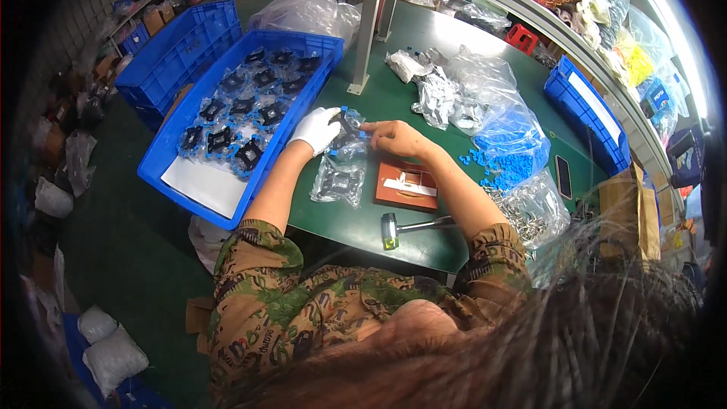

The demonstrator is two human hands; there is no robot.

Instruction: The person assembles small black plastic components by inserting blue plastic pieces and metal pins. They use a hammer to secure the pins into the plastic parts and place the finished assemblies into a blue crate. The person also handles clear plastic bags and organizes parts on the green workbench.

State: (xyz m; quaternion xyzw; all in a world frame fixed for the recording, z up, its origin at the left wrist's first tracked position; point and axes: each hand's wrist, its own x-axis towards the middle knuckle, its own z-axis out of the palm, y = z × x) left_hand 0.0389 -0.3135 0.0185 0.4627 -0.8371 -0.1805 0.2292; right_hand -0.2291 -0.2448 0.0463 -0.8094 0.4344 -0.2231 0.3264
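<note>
My left hand, in a white glove, grips the left side of a black frame-like bracket over the green table. Clear plastic wrap surrounds the bracket, and small blue caps show at its corners. My bare right hand meets the bracket's right side, its index fingertip at a blue cap and the other fingers curled in. Just below lies another black bracket in clear plastic. A reddish-brown block with a white strip sits under my right wrist. Nearer me rests a hammer with a transparent-and-black head.
A blue crate holding several wrapped brackets stands at left, with another blue crate beyond. At right are loose blue caps, a bag of metal pieces and a phone. A metal post rises from the table.
</note>
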